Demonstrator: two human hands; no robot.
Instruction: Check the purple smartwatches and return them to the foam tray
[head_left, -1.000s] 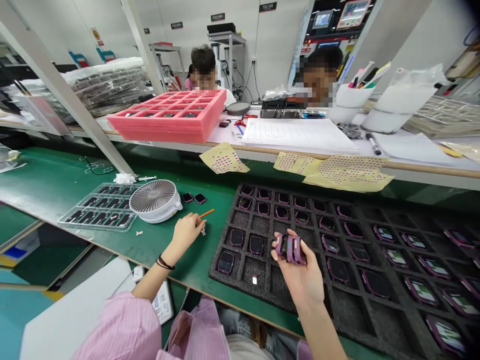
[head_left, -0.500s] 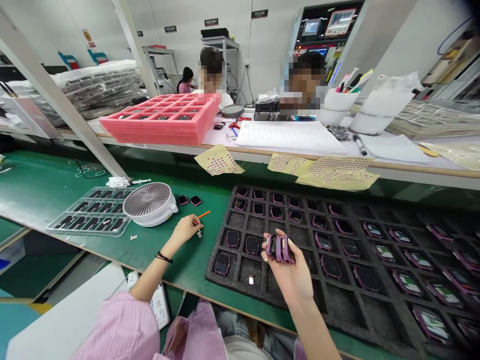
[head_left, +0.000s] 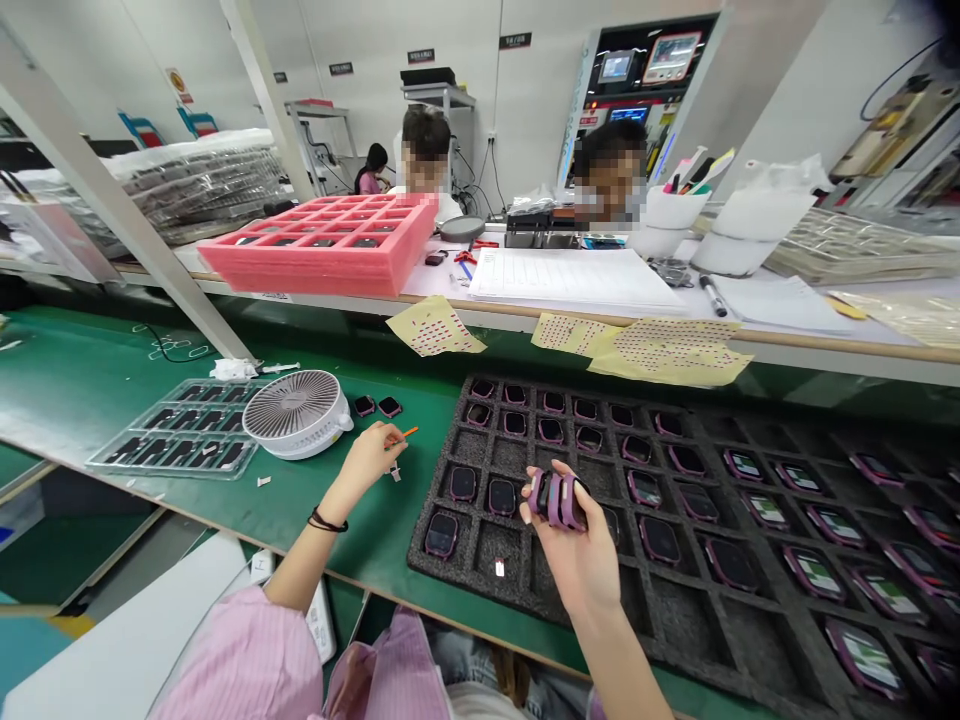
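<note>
Right, a short row of purple-framed watches (head_left: 556,500) is sitting in the person's right hand (head_left: 576,558), fingers and thumb wrapping round its sides, the whole handful hovering over the black foam tray (head_left: 470,440). Over to the left, the left hand (head_left: 369,462) is pinching narrow, thumb and fingers gripping an orange stick (head_left: 410,432) whose tip is poking out to the right, while a small pale piece (head_left: 395,472) is showing just below those fingertips; whether they are touching it, I cannot tell. Around the right hand, more dark-screened watches are filling pockets of the foam, some at the right showing lit screens, and a small white label (head_left: 499,568) is lying in a near pocket. Beyond the left hand, two watches (head_left: 377,406) are resting on the green bench (head_left: 435,425) beside a white fan (head_left: 296,410), with a clear tray (head_left: 169,472) of black parts lying left of it. Up on the shelf, a pink foam tray (head_left: 300,275) is standing near printed sheets (head_left: 574,280), and co-workers are sitting behind
</note>
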